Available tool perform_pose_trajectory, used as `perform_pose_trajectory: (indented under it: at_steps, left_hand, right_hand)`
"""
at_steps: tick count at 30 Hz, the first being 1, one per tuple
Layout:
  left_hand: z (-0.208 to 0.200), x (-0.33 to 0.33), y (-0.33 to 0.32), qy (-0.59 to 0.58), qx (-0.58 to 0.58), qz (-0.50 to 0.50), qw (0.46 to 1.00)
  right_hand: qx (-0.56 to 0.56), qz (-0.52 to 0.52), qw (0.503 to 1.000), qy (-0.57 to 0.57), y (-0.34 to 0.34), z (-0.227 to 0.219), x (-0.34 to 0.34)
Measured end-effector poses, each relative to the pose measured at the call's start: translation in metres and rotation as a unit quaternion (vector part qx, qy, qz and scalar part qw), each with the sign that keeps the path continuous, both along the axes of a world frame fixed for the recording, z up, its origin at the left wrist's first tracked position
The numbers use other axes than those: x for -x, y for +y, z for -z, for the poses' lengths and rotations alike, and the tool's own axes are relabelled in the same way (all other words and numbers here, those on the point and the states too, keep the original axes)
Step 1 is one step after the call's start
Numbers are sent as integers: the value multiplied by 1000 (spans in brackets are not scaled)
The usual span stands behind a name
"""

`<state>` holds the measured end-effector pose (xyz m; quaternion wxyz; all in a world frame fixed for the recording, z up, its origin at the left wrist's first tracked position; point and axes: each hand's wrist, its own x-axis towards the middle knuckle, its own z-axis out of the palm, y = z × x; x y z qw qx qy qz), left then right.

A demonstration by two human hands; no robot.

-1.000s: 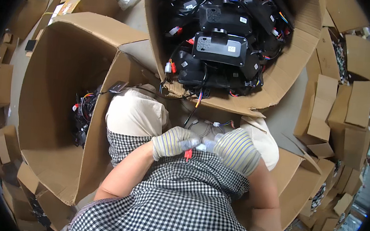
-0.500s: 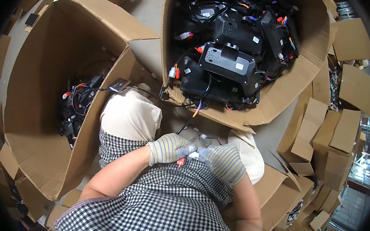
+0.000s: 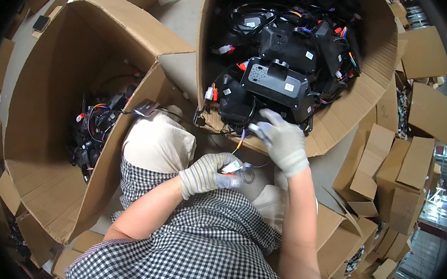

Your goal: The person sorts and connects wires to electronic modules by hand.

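In the middle of the frame, the left hand (image 3: 206, 176), in a striped glove, pinches a white plug (image 3: 232, 167) with a bit of red by it. Up and to the right, the right hand (image 3: 288, 144) reaches over the low edge of a big brown box (image 3: 354, 110). Its fingers are bent, and I cannot tell if they hold anything. Flat black gadgets (image 3: 277, 84) fill that box at the top. Another box (image 3: 30, 187) stands at the left.
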<state>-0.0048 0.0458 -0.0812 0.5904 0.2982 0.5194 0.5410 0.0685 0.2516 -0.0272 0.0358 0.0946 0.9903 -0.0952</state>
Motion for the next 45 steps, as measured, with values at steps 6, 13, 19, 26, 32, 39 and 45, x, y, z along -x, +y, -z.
perform_pose_trajectory:
  at_steps: [6, 13, 19, 26, 32, 39, 45]
  left_hand:
    - [3, 2, -1, -32, 13, 22, 999]
    - [-4, 4, -14, -151, -22, -30, 988]
    - [8, -12, -7, -83, -34, -162, 983]
    - [7, -12, -12, 18, -4, -217, 976]
    - [16, -17, -11, 151, -50, -207, 965]
    - [2, -17, -17, -15, -63, -185, 981]
    - [20, -16, -17, -6, -66, -182, 981]
  right_hand:
    - [-181, -145, 947, -222, -9, 22, 45]
    - [-45, -13, 999, -10, -24, -25, -22]
    - [-44, -11, 998, 35, -87, 17, -74]
    - [84, 165, 974, 130, -140, 37, -94]
    - [-108, 187, 960, 178, -83, 24, -84]
    - [488, 327, 700, 406, -14, -33, -35]
    - [592, 516, 324, 528, 4, 71, -127]
